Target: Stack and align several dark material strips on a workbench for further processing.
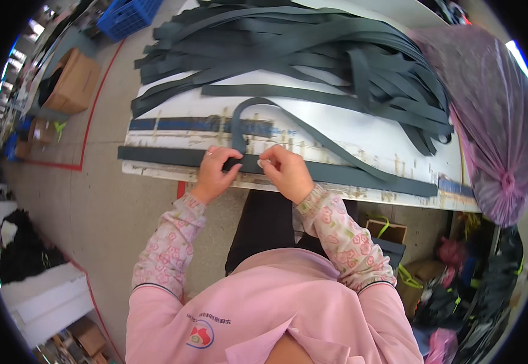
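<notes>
Pink shirt [264, 297] nearest the lens, its wearer at the near edge of the tabletop. White tabletop [349, 130], stained brown in short streaks toward that edge. Pile of flat grey-green strips [276, 39] covers much of the far half, loose ends fanning toward the left edge, others curling down on the right. Translucent purplish plastic bag [488, 91], gathered at its neck, stands against the right edge. Near-edge strip [349, 175], flat and dark, reaches from the left edge most of the way to the near right corner; cannot tell whether it runs unbroken under the hands. Looped strip [312, 130], narrower, arches up from beside the fingertips and slopes down rightward to the near-edge strip. Floral arm covers [167, 242] on both forearms. Blue-marked dark band [179, 125] lies flat behind the near-edge strip, beginning by the left edge. Left hand [215, 173]: thumb and forefinger pinch a dark fold [232, 164]. Right hand [288, 173] just beside it, fingers drawn together at the near-edge strip; cannot tell whether they grip it.
</notes>
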Demonstrator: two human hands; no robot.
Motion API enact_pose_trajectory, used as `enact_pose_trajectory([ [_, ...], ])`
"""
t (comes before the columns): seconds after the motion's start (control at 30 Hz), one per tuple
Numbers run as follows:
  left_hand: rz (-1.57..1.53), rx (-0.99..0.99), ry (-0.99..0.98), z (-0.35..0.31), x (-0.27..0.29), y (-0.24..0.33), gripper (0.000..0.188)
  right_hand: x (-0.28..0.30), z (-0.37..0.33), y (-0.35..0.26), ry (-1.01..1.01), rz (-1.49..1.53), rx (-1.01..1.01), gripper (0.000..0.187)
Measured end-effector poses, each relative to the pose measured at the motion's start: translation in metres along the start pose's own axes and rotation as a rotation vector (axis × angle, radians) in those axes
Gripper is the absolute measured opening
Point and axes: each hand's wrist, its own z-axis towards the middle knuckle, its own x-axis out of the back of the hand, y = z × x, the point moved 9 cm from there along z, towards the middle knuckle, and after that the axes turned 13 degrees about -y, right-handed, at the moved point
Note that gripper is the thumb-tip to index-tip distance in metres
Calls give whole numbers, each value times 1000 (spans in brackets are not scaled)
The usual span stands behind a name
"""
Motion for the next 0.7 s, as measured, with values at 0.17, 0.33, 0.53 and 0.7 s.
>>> enact_pose_trajectory([
  [0.17, -8, 44, 31, -14, 11, -5, 23, -40, 9, -10, -106, -101, 17, 12],
  [0.33, -24, 51, 24, -15, 10, -5, 23, -52, 12, -7, -110, -170, -72, 11],
  [0.53, -19, 45, 33, -14, 9, -5, 23, -49, 12, -9, -25, -288, -72, 10],
  [0.7, -8, 25, 52, -14, 7, -4, 23, -51, 5, 13, -145, 5, -82, 13],
])
